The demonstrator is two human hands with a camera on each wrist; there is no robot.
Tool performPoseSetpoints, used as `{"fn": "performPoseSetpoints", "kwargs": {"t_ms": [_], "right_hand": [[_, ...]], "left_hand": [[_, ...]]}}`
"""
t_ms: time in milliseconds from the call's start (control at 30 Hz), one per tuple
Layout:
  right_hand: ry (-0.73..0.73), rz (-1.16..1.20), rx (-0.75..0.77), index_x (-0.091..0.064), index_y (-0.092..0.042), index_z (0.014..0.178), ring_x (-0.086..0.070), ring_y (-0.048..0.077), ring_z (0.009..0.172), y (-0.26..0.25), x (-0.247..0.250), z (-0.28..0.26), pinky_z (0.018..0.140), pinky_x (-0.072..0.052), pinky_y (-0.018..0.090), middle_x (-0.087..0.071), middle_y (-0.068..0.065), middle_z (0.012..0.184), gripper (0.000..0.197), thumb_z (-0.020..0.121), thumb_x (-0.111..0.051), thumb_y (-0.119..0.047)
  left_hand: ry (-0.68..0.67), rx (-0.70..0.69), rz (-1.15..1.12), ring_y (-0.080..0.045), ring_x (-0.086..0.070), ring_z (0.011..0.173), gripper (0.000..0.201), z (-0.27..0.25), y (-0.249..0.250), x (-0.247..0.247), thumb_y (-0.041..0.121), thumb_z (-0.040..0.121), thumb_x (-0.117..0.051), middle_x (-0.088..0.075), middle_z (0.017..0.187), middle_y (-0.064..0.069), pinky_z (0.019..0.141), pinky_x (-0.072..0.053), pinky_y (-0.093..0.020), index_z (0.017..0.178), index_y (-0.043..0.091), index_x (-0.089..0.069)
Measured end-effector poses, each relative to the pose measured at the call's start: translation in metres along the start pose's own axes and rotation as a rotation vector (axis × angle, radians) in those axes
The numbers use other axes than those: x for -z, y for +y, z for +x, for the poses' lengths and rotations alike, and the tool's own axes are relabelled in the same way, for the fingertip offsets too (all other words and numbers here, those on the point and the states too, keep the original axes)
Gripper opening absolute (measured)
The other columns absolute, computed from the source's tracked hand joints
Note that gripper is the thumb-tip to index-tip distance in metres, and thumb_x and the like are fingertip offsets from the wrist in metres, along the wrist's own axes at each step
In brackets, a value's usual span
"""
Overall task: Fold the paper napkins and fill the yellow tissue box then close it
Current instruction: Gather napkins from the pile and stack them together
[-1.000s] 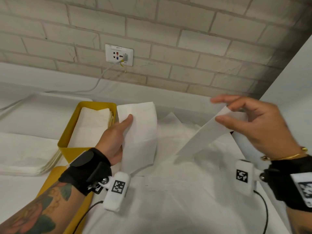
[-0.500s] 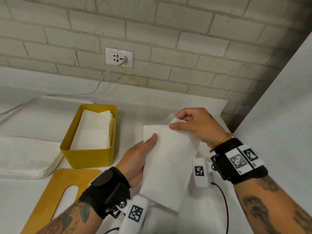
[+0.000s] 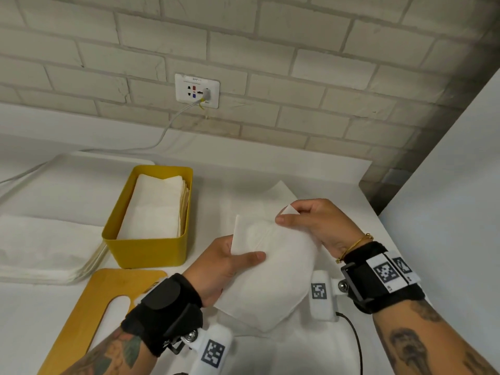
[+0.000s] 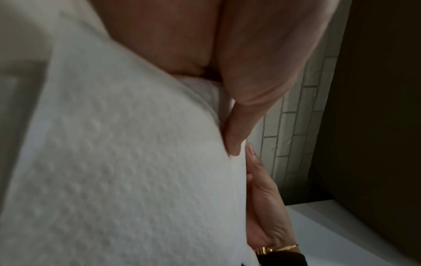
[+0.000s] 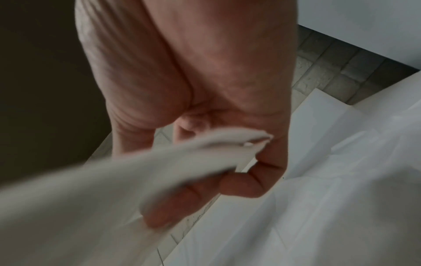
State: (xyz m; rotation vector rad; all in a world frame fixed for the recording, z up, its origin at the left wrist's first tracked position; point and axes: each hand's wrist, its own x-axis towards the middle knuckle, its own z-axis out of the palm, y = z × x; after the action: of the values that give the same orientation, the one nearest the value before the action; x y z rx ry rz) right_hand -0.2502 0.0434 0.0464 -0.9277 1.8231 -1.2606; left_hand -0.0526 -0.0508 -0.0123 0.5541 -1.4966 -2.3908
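Right now I have both hands on one white napkin (image 3: 273,277), held up over the table (image 3: 351,185) in front of me. My left hand (image 3: 224,269) grips its left edge, thumb lying across the top face and the fingers tucked underneath, out of sight in the head view. From the left wrist camera the napkin (image 4: 127,171) fills most of the picture, its dimpled surface close to the lens, with my left hand's (image 4: 239,72) thumb pressed against it. My right hand (image 3: 316,223) pinches the far upper corner between thumb and curled fingers; a small flap of paper sticks up above the thumb. The right wrist camera shows the same pinch: the right hand (image 5: 205,108) has the napkin's (image 5: 114,189) edge caught between thumb and forefinger, though that view is blurred.

To the left of my hands sits the yellow box (image 3: 151,247), open, holding a stack of folded napkins (image 3: 157,209) that lies flat inside it. Its lid (image 3: 94,307), a yellow board with a long slot, lies flat on the table just in front of the box. Further left is a pile of unfolded napkins (image 3: 46,247). More white paper is spread on the table under my hands. A wall socket (image 3: 197,90) with a white cable (image 3: 167,125) plugged in sits on the brick wall behind.
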Motion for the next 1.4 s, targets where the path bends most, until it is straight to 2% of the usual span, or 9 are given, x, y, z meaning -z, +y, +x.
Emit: {"fn": "performPoseSetpoints", "kwargs": {"t_ms": [167,300,367,533,667,800,933,1133,1400], "right_hand": [[0.151,0.074,0.009,-0.08,-0.01,0.088,-0.069,0.022,0.089,0.005,0.015,-0.001,0.086,-0.054,0.034,-0.076,0.006,0.091,0.017,0.081,-0.081,-0.025],[0.085,0.3,-0.1,-0.073,-0.007,0.114,-0.07,0.026,0.098,0.024,0.012,-0.021,0.089,-0.054,0.044,-0.075,0.013,0.113,0.067,0.066,-0.085,-0.054],[0.094,0.38,-0.093,-0.07,-0.01,0.119,-0.071,0.027,0.104,0.033,0.003,-0.03,0.083,-0.058,0.041,-0.075,0.011,0.115,0.075,0.059,-0.09,-0.051],[0.338,0.57,-0.004,-0.072,-0.01,0.115,-0.072,0.024,0.106,0.044,-0.02,-0.034,0.079,-0.058,0.033,-0.077,0.007,0.112,0.031,0.084,-0.073,-0.013],[0.46,0.662,0.127,-0.07,-0.012,0.115,-0.071,0.026,0.108,0.035,-0.005,-0.041,0.079,-0.061,0.034,-0.075,0.008,0.115,0.027,0.088,-0.068,-0.011],[0.236,0.516,0.309,-0.077,-0.015,0.094,-0.073,0.022,0.095,0.0,0.006,-0.067,0.072,-0.061,0.031,-0.076,0.011,0.104,0.018,0.079,-0.068,-0.012],[-0.038,0.407,0.295,-0.08,-0.013,0.093,-0.074,0.025,0.092,-0.021,-0.007,-0.078,0.073,-0.06,0.028,-0.076,0.017,0.102,0.023,0.071,-0.073,-0.012],[0.065,0.268,0.158,-0.068,-0.008,0.116,-0.073,0.03,0.104,-0.01,-0.033,-0.037,0.088,-0.059,0.042,-0.076,0.012,0.109,0.032,0.084,-0.073,-0.008],[0.174,0.064,0.121,-0.073,-0.019,0.103,-0.075,0.022,0.095,0.004,-0.046,-0.014,0.096,-0.056,0.052,-0.079,0.002,0.099,0.018,0.088,-0.075,-0.008]], "left_hand": [[0.012,-0.011,-0.012,-0.03,-0.074,0.101,0.036,0.003,-0.001,-0.002,0.01,0.081,-0.07,-0.076,0.112,-0.014,0.08,-0.061,-0.035,0.117,0.005,-0.068],[0.057,-0.015,-0.045,-0.03,-0.073,0.105,0.038,0.005,0.0,0.002,0.011,0.082,-0.07,-0.075,0.115,-0.013,0.087,-0.061,-0.037,0.12,0.006,-0.067],[0.081,-0.013,-0.051,-0.031,-0.072,0.108,0.042,0.006,0.0,0.005,0.012,0.082,-0.07,-0.074,0.117,-0.013,0.091,-0.059,-0.042,0.124,0.007,-0.065],[0.144,0.02,-0.088,-0.03,-0.071,0.11,0.034,0.009,-0.001,0.003,0.021,0.096,-0.062,-0.074,0.118,-0.012,0.101,-0.053,-0.049,0.127,0.009,-0.063],[0.202,0.019,-0.211,-0.025,-0.073,0.106,0.034,0.012,0.005,0.004,0.03,0.103,-0.052,-0.075,0.117,-0.012,0.091,-0.055,-0.04,0.126,0.009,-0.065],[0.223,-0.001,-0.239,-0.025,-0.071,0.112,0.04,0.016,0.014,0.012,0.032,0.104,-0.051,-0.073,0.122,-0.011,0.094,-0.054,-0.038,0.131,0.007,-0.063],[0.207,0.01,-0.241,-0.026,-0.068,0.117,0.046,0.019,0.018,0.011,0.041,0.103,-0.05,-0.071,0.125,-0.012,0.102,-0.05,-0.042,0.133,0.009,-0.063],[0.084,0.035,-0.253,-0.029,-0.06,0.129,0.06,0.019,0.013,0.003,0.055,0.106,-0.033,-0.064,0.137,-0.014,0.115,-0.039,-0.048,0.142,0.013,-0.056],[0.07,0.012,-0.211,-0.023,-0.064,0.124,0.077,0.013,0.012,0.003,0.067,0.101,-0.016,-0.068,0.133,-0.01,0.099,-0.055,-0.034,0.141,0.016,-0.056]]}}
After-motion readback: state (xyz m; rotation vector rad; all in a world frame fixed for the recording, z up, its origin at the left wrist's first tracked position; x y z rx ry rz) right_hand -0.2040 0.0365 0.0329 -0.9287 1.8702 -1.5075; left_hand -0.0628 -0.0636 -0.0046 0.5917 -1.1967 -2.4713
